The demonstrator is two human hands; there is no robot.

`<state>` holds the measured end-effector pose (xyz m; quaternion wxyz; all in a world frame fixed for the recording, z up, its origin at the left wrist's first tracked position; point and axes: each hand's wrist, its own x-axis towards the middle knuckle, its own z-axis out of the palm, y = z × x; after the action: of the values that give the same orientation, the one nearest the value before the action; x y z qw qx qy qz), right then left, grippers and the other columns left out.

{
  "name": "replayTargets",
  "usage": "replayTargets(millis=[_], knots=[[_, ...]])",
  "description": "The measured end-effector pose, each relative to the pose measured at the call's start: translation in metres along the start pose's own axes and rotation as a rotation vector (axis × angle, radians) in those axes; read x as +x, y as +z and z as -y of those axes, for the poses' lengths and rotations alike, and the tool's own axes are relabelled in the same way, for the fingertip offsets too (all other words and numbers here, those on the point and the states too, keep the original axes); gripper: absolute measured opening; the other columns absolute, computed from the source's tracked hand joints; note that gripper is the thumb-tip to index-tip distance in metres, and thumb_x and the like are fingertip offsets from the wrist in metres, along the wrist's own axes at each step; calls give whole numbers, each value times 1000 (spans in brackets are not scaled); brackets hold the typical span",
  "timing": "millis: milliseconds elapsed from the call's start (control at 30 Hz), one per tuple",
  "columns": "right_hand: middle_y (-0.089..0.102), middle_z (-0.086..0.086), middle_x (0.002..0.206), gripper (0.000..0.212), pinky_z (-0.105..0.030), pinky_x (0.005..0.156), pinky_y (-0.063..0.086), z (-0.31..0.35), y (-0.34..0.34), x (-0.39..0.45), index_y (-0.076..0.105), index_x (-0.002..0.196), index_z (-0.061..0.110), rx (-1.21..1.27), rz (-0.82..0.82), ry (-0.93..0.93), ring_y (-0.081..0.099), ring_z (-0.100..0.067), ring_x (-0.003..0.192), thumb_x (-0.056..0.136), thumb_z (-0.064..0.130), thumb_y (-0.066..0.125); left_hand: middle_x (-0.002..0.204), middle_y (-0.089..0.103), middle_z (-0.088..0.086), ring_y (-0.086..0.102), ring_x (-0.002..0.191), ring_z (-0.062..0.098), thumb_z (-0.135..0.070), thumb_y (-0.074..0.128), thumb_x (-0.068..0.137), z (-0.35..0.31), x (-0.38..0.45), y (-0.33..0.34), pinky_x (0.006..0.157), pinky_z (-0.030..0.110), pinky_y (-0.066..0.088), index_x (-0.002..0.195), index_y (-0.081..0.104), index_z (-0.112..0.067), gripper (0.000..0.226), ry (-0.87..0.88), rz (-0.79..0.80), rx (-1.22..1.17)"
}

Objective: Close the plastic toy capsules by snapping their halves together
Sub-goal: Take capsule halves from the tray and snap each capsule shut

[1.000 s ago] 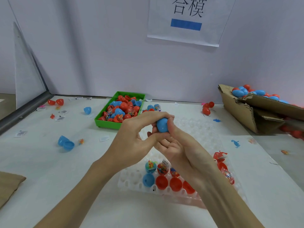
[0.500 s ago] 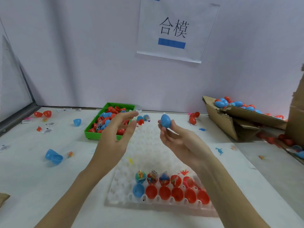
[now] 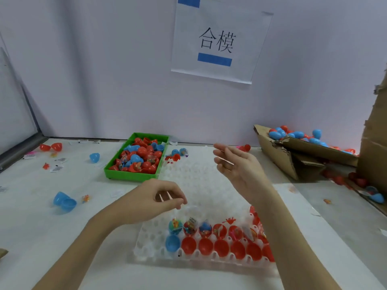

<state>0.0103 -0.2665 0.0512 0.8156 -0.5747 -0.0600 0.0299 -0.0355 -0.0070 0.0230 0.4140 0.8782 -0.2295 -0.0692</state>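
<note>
A clear plastic tray (image 3: pixel 199 181) lies in front of me. Its front row holds one empty blue capsule half (image 3: pixel 172 243) and several empty red halves (image 3: pixel 205 245). The row behind has halves filled with small toys (image 3: pixel 190 227). My left hand (image 3: pixel 155 201) hovers over the tray's near left part, fingers loosely curled, holding nothing. My right hand (image 3: pixel 236 166) is raised above the tray's far right, fingers spread and empty. A blue closed capsule (image 3: pixel 316 133) stands up among the closed capsules in the cardboard box (image 3: pixel 276 155) at the right.
A green bin (image 3: pixel 129 176) of red and blue capsule halves sits behind the tray. Loose blue halves (image 3: pixel 63 201), red halves (image 3: pixel 51 146) and paper slips lie on the left of the table. More cardboard (image 3: pixel 374 143) rises at the far right.
My hands snapped a blue capsule together, then parted. The right hand held it up and now is empty. The left hand dropped toward the tray. My view tilted upward.
</note>
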Motion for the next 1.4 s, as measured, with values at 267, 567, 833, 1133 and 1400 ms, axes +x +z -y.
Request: replayTargets(millis=[267,567,833,1133,1400], knots=[[76,-8,93,30,-24,70,55,-9,25,-32,75,112,9,-430,53,-62,69,-17,77,109,10,46,108,72,-19,63,85,4,-43,84,85,7,-10,-13,75,22,54,102,73,-42,20,-33,261,-9],[77,-6,85,32,-21,64,52,-17,34,-37,77,105,13,-514,51,-3,68,-12,69,109,9,46,97,71,-20,65,84,6,-34,86,85,4,-7,-6,71,22,55,94,75,-33,14,-9,241,101],[77,-3,84,33,-20,65,55,-20,35,-37,77,103,18,-568,53,5,70,-11,70,109,11,46,98,68,-25,60,89,0,-33,85,85,0,-7,-2,72,16,51,103,73,-39,23,15,197,157],[77,-5,85,34,-20,63,53,-21,32,-36,78,103,16,-561,62,2,70,-12,71,108,9,45,95,76,-9,75,90,11,-19,90,81,1,-9,-13,85,25,61,96,81,-25,19,-4,46,-65],[77,11,94,16,-19,68,58,-27,41,-37,71,115,28,-720,167,-32,75,-7,86,99,29,66,90,80,-6,76,85,11,-27,85,83,5,2,-14,69,15,58,95,79,-23,14,-178,-448,-415]])
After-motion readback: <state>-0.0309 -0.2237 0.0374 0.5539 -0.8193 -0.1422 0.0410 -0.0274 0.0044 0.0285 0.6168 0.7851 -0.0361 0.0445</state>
